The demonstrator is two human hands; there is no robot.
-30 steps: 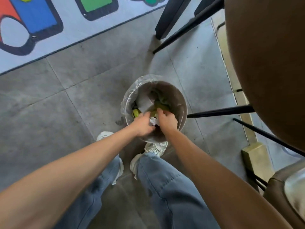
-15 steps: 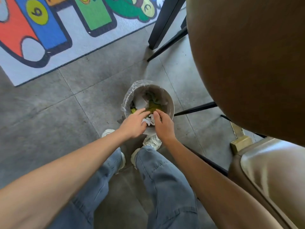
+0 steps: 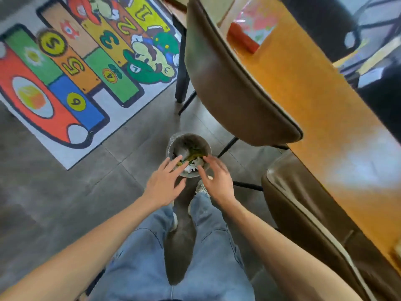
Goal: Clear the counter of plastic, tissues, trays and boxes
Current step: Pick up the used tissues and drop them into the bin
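Hands hover just above a lined bin on the floor: left hand and right hand, each grip spread and empty. Tissues and green scraps lie inside the bin. Beside it stand brown chairs and the orange surface.

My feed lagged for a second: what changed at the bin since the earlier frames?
Both hands, left hand and right hand, have lifted out of the small round plastic-lined trash bin and now hover open and empty above its near rim. The white tissues and green scraps stay inside; the bin hasn't moved.
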